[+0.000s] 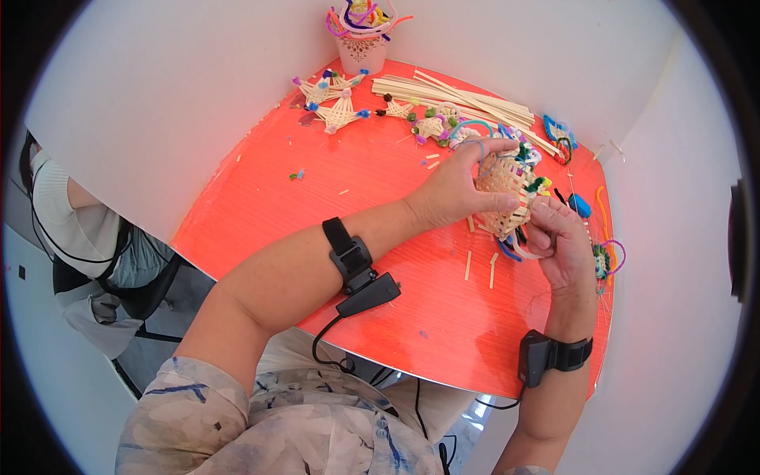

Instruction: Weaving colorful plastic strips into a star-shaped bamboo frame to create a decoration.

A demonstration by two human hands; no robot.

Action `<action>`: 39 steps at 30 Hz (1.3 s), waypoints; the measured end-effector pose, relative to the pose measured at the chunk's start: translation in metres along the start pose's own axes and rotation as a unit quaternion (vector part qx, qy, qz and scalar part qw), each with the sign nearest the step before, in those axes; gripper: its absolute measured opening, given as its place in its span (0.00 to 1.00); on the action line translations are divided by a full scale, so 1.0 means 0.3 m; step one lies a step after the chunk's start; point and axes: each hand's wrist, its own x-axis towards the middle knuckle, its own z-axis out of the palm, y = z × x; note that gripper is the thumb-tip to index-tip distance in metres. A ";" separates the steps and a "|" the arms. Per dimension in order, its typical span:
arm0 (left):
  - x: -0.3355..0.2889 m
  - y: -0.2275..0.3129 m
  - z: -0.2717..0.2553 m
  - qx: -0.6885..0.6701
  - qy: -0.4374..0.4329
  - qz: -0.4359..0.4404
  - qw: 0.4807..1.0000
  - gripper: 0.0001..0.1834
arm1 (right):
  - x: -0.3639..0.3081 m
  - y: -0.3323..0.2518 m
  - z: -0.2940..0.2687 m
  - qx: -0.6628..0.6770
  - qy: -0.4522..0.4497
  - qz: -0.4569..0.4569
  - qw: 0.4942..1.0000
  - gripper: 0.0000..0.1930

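A small basket [503, 184] woven from pale, flat strips is held up over the right part of the red table. My left hand [455, 187] grips it from the left, thumb across the weave and fingers over the top. At its right edge my right hand [558, 237] is closed, with thumb and fingers pinching there; the exact spot is hidden by the fingers. Dark green and yellow fuzzy stems [540, 187] stick out beside the rim. A pale pink fuzzy stem [522, 247] and a blue one [507, 250] hang below the basket.
Woven stars [339, 115] with coloured tips lie at the far left of the table. Behind my hands is a bundle of long flat strips [459, 99]. A patterned pot [362, 55] holds fuzzy stems. White partitions flank the table; a seated person [75, 214] is beyond the left one.
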 end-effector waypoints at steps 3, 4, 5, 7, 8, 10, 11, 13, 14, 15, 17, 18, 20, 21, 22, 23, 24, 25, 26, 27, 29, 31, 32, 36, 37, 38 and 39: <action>0.002 -0.019 0.003 -0.053 -0.003 0.020 0.998 0.43 | -0.003 -0.004 0.020 0.026 0.007 0.004 1.000 0.06; 0.001 -0.018 0.005 -0.057 -0.003 0.010 0.998 0.43 | -0.002 -0.004 0.020 0.026 0.007 0.004 1.000 0.06; 0.000 -0.016 0.006 -0.061 -0.004 0.001 0.998 0.42 | -0.001 -0.002 0.020 0.027 0.012 -0.001 1.000 0.05; 0.001 -0.010 0.005 -0.049 -0.003 -0.002 0.999 0.42 | 0.000 0.001 0.019 0.027 0.017 -0.005 0.999 0.05; 0.001 -0.007 0.005 -0.036 -0.001 -0.005 0.999 0.42 | 0.001 0.002 0.018 0.025 0.018 -0.007 0.999 0.05; 0.002 -0.009 0.004 -0.034 0.001 -0.008 0.999 0.42 | 0.001 0.001 0.022 0.024 0.018 -0.010 1.000 0.05; 0.003 -0.010 0.005 -0.033 0.003 -0.011 0.999 0.42 | -0.004 -0.002 0.028 0.026 0.025 -0.011 0.999 0.04; 0.003 -0.007 0.010 -0.026 0.005 -0.021 0.999 0.42 | -0.008 -0.004 0.030 0.027 0.033 -0.013 0.999 0.04; 0.004 -0.006 0.014 -0.018 0.007 -0.031 0.999 0.42 | -0.008 -0.004 0.029 0.030 0.035 -0.012 0.999 0.04; 0.003 -0.011 0.016 -0.017 0.008 -0.031 0.999 0.42 | -0.006 -0.004 0.030 0.034 0.036 -0.010 0.999 0.04; 0.001 -0.022 0.021 -0.071 0.041 -0.043 0.996 0.40 | -0.003 -0.001 0.039 0.047 0.042 -0.012 0.998 0.04; 0.000 -0.015 0.024 -0.072 0.040 -0.044 0.996 0.40 | -0.004 0.000 0.042 0.060 0.050 -0.013 0.997 0.04; -0.003 -0.001 0.029 -0.063 0.070 -0.040 0.995 0.38 | -0.006 0.001 0.045 0.068 0.059 -0.013 0.996 0.04; -0.004 0.000 0.025 -0.063 0.070 -0.040 0.995 0.38 | -0.008 0.000 0.049 0.076 0.066 -0.013 0.995 0.05; -0.005 0.002 0.019 -0.021 0.068 -0.001 0.997 0.36 | -0.009 0.000 0.054 0.076 0.066 -0.013 0.995 0.05; -0.005 0.004 0.016 0.022 0.065 0.037 0.997 0.35 | -0.011 0.000 0.059 0.085 0.068 -0.016 0.994 0.05; -0.007 0.012 0.020 0.022 0.066 0.037 0.997 0.35 | -0.012 0.000 0.064 0.095 0.070 -0.019 0.993 0.05; -0.013 0.020 0.030 0.030 0.051 0.064 0.996 0.35 | -0.012 0.001 0.069 0.095 0.069 -0.019 0.993 0.05; -0.018 0.030 0.040 0.038 0.037 0.091 0.994 0.34 | -0.013 0.004 0.073 0.104 0.086 -0.024 0.991 0.05; -0.024 0.039 0.049 0.037 0.037 0.091 0.994 0.34 | -0.011 0.010 0.074 0.113 0.103 -0.029 0.988 0.05; -0.032 0.057 0.062 0.052 0.043 0.097 0.993 0.35 | -0.002 0.025 0.061 0.112 0.092 -0.035 0.989 0.05; -0.030 0.059 0.067 0.072 0.050 0.105 0.991 0.34 | -0.002 0.026 0.061 0.109 0.081 -0.043 0.990 0.05; -0.029 0.060 0.069 0.093 0.057 0.112 0.988 0.34 | -0.002 0.027 0.068 0.101 0.089 -0.043 0.990 0.05; -0.032 0.054 0.095 0.124 0.085 0.112 0.982 0.31 | -0.009 0.028 0.087 0.079 0.115 -0.058 0.989 0.05; -0.032 0.057 0.098 0.128 0.087 0.111 0.982 0.30 | -0.011 0.031 0.088 0.079 0.116 -0.058 0.988 0.05; -0.031 0.060 0.101 0.132 0.089 0.110 0.981 0.29 | -0.013 0.033 0.088 0.051 0.117 -0.075 0.989 0.05; -0.030 0.067 0.098 0.131 0.089 0.110 0.981 0.29 | -0.014 0.036 0.090 0.023 0.117 -0.092 0.989 0.05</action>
